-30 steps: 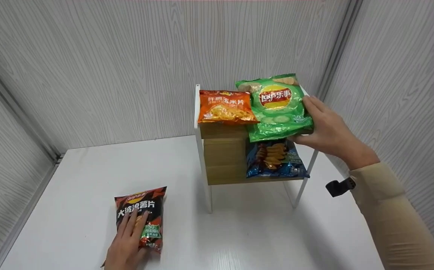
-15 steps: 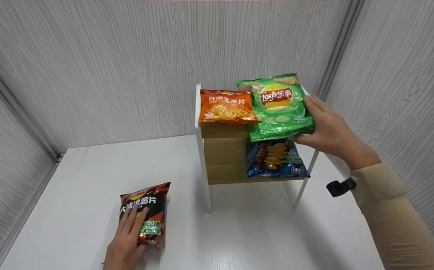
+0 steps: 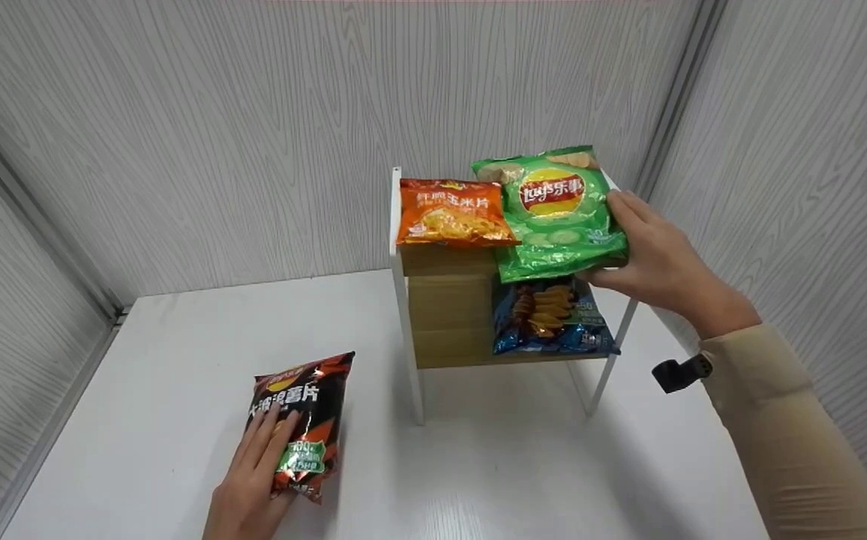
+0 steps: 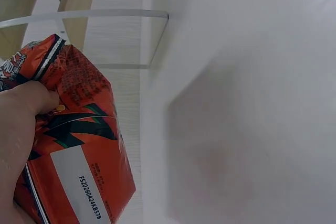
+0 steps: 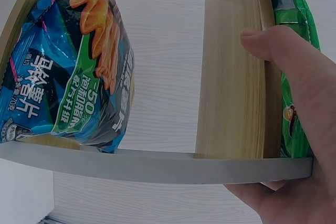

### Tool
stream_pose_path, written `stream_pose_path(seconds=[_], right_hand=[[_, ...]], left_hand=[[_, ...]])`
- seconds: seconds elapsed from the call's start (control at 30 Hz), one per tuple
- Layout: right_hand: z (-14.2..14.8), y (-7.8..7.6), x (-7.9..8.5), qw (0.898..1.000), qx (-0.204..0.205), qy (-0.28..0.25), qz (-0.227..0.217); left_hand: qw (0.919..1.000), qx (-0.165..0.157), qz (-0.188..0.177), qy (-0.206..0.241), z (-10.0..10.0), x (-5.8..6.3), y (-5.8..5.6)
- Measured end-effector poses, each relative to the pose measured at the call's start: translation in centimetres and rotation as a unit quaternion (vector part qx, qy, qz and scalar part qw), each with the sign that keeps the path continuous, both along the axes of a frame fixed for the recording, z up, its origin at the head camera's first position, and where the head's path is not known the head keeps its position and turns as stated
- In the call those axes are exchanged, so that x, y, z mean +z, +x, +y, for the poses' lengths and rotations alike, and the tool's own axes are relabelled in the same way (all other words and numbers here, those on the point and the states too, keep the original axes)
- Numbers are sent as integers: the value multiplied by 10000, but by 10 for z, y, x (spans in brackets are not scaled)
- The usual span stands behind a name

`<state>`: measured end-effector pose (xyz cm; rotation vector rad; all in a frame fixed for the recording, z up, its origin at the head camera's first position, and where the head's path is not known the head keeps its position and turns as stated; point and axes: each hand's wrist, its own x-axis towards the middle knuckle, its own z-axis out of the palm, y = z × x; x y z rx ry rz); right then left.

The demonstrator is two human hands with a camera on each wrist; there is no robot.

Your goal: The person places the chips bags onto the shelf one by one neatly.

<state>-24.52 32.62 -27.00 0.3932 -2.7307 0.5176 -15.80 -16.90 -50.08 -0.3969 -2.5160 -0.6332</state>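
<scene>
In the head view my left hand (image 3: 250, 476) holds a black and red bag of potato chips (image 3: 328, 405), fingers spread over its front. From the left wrist view, my thumb presses the bag's orange back (image 4: 84, 129), and a shadow falls on the table. My right hand (image 3: 662, 262) grips the upper right side of a small shelf rack (image 3: 448, 322), its fingers at the edge of a green bag of chips (image 3: 553, 217). Seen from the right wrist, the thumb (image 5: 262, 43) lies against the underside of the upper board (image 5: 233, 87); other fingers are partly hidden behind the rail.
An orange snack bag (image 3: 456, 214) lies left of the green one on the top shelf. A blue bag of chips (image 3: 553, 319) sits on the lower shelf's right side. The rack's white legs (image 3: 407, 352) stand on the white table (image 3: 178, 375), with panel walls behind and beside.
My left hand has tilted the black and red bag up and moved its top to the right and away from me. The right hand and the rack have stayed in place.
</scene>
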Motion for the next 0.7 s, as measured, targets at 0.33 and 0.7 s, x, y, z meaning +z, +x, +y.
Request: stream_pose_path(seconds=[0.33, 0.7], right_hand=[[0, 0, 0, 9999, 59, 23, 97], [0, 0, 1, 10000, -41, 67, -16]], left_hand=[[9981, -480, 383, -31, 6, 18, 12], [9882, -1157, 990, -143, 13, 37, 27]])
